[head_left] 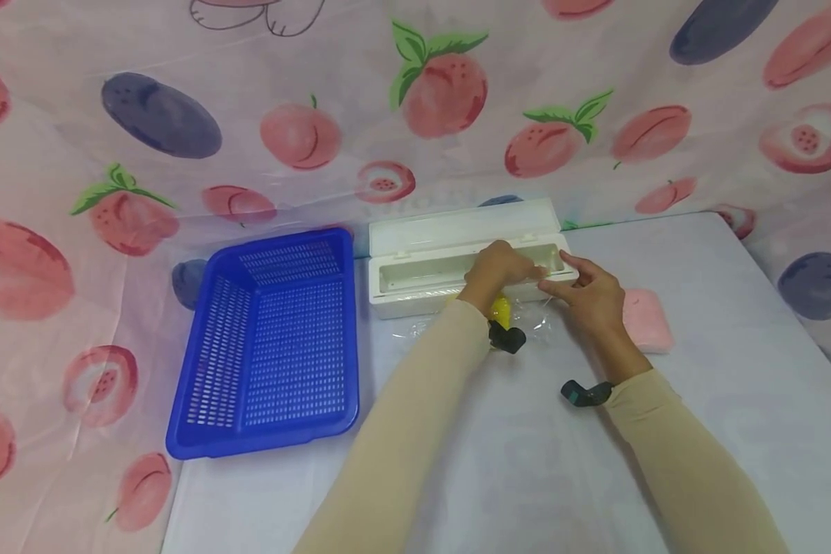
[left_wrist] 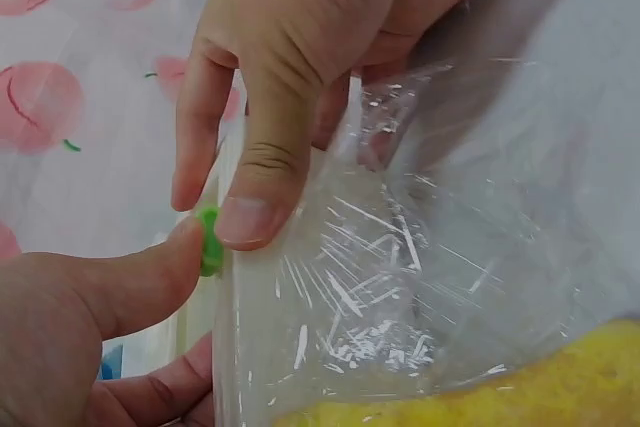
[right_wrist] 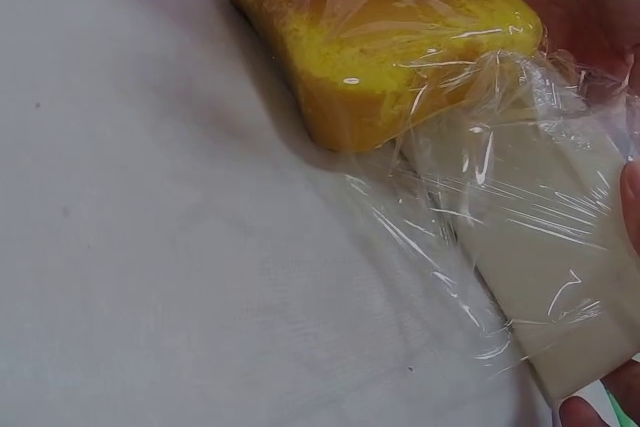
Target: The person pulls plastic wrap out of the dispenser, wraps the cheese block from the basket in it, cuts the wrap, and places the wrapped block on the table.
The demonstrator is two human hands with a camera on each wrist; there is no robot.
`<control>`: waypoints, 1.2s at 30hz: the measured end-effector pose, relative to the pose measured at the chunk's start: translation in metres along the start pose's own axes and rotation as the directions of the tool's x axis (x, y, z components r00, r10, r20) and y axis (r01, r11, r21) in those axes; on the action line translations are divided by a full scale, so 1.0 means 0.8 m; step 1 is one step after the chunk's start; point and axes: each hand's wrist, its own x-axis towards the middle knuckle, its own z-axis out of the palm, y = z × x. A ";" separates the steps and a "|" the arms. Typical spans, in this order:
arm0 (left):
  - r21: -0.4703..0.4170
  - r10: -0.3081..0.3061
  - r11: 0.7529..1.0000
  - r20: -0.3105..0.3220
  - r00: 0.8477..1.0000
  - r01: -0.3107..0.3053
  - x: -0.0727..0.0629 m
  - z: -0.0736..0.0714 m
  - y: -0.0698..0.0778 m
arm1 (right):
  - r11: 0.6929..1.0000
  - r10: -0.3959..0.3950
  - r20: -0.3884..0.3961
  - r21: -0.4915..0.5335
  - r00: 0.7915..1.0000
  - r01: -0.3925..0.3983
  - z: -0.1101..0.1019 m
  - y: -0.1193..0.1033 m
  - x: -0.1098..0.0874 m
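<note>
A long white cling film box [head_left: 415, 306] lies at the back of the table with its lid raised. My left hand [head_left: 500, 268] reaches over the box, its thumb and fingers pinching a small green slider [left_wrist: 210, 243] at the front edge. My right hand [head_left: 594, 302] grips the box's right end, thumb in front and fingers behind. Clear film [left_wrist: 400, 257] runs down the box's front, crumpled and shiny. Under the film, in front of the box, lies a yellow rounded block [right_wrist: 370, 67], partly hidden by my left forearm in the head view.
To the left stands a blue plastic basket [head_left: 355, 331] with slotted walls. A pink rounded block [head_left: 647, 319] rests on the white-covered table [head_left: 526, 462], just right of my right hand. A fruit-printed cloth [head_left: 360, 77] hangs behind the table.
</note>
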 end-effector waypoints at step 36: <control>0.041 -0.009 0.999 -0.256 0.967 0.020 -0.031 -0.020 -0.080 | 0.994 0.062 0.002 -0.086 0.998 -0.062 0.000 -0.004 -0.002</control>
